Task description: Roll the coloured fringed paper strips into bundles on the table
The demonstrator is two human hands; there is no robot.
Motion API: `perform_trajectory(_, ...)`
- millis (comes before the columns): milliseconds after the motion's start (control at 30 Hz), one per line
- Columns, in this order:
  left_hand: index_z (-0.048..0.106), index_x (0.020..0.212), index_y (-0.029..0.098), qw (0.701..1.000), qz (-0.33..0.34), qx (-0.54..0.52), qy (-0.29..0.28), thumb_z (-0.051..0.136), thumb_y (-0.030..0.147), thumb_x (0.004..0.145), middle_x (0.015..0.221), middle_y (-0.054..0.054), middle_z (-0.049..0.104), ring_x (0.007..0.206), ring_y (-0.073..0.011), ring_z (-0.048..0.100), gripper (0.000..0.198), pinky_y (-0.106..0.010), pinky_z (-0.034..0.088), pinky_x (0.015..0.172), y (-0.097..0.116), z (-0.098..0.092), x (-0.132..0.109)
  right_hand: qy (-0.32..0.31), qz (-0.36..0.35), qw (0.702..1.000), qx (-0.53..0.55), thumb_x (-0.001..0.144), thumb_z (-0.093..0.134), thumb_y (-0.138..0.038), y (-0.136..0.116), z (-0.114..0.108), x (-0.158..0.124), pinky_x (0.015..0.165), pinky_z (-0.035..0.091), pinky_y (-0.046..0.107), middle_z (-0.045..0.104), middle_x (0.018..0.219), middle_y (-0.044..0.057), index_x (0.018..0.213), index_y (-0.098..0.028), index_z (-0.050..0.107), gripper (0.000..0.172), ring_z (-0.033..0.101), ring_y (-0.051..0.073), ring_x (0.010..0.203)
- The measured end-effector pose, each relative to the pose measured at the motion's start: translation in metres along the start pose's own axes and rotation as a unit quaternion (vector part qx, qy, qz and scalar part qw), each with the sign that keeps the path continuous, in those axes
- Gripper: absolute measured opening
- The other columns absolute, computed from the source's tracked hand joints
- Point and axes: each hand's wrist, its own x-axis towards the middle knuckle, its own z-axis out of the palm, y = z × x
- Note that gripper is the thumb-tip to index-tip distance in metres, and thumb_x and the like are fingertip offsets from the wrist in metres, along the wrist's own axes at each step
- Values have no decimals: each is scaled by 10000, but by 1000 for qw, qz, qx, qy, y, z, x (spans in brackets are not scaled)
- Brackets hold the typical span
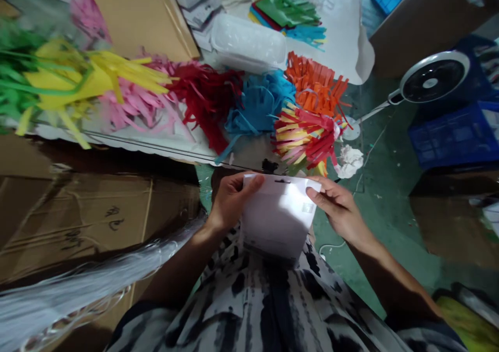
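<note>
Between my two hands is a flat white packet (273,222) with a slot near its top edge and a small printed square at the right. My left hand (233,198) grips its upper left corner, thumb on the face. The upper right corner is pinched by my right hand (335,204). Just beyond the packet, at the table edge, lies a red, yellow and pink fringed paper bundle (307,136). Blue fringed strips (261,102), an orange fringed bundle (315,84) and dark red strips (208,94) lie close by.
Pink and yellow strips (97,74) cover the table's left part. A white plastic tray (249,40) stands behind. Cardboard boxes (156,217) and white strings (117,269) are at my left. On the right stand a fan (432,79) and a blue crate (452,136).
</note>
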Motion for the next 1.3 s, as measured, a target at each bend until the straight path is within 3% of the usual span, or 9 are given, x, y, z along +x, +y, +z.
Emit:
perform_trajectory(133,822,938,172,996,79,23,23,718,600,909,862,-45,764,775,-162,647,441,-225,478,658,4,1,0,21,-14,1000,9,992,678,-413,7,-2,2,752,592,355,781,1054,33,1239,-321,717,267,727,227,915)
perform_trajectory(267,821,925,171,994,88,36,60,724,594,905,829,-32,744,743,-153,610,435,-228,456,646,9,2,-1,26,-16,999,21,984,693,-389,5,-3,1,774,594,369,782,1103,36,1235,-332,720,259,737,243,973)
perform_trajectory(467,818,970,176,999,37,-39,3,723,589,913,758,-15,681,632,-117,512,428,-227,363,559,5,-1,1,35,-9,999,34,972,710,-382,-1,-4,-2,814,585,379,778,1121,42,1222,-321,735,259,737,244,960)
perform_trajectory(633,813,1048,175,997,41,-55,-41,712,543,945,818,-30,702,687,-116,539,394,-213,391,603,3,-2,2,47,-29,998,2,968,720,-393,1,-5,-3,793,555,333,771,1103,22,1215,-342,748,254,699,206,920)
perform_trajectory(867,816,1025,162,991,121,36,35,672,554,964,867,-57,726,797,-162,596,422,-222,449,671,5,6,-2,54,-19,997,-42,974,714,-422,0,-7,-7,778,537,304,765,1097,22,1235,-332,744,278,683,192,910)
perform_trajectory(1100,813,1090,180,996,19,-70,-44,729,566,916,817,-36,716,662,-118,567,432,-205,425,601,-1,-2,5,68,-29,997,-36,986,692,-435,1,0,-3,704,522,303,746,956,14,1194,-314,749,247,660,178,795)
perform_trajectory(1200,816,1057,178,998,-1,-54,-28,854,543,803,831,-34,737,664,-123,598,446,-197,427,576,0,-1,5,73,-51,994,-67,990,685,-433,-6,5,-1,662,490,285,712,861,0,1162,-298,763,232,621,158,734)
perform_trajectory(1300,814,883,148,999,-28,-35,3,903,518,746,738,-20,716,589,-102,561,405,-190,388,515,3,2,2,41,-52,996,-67,981,698,-427,-14,7,-2,683,485,282,725,917,10,1142,-285,773,227,627,160,781)
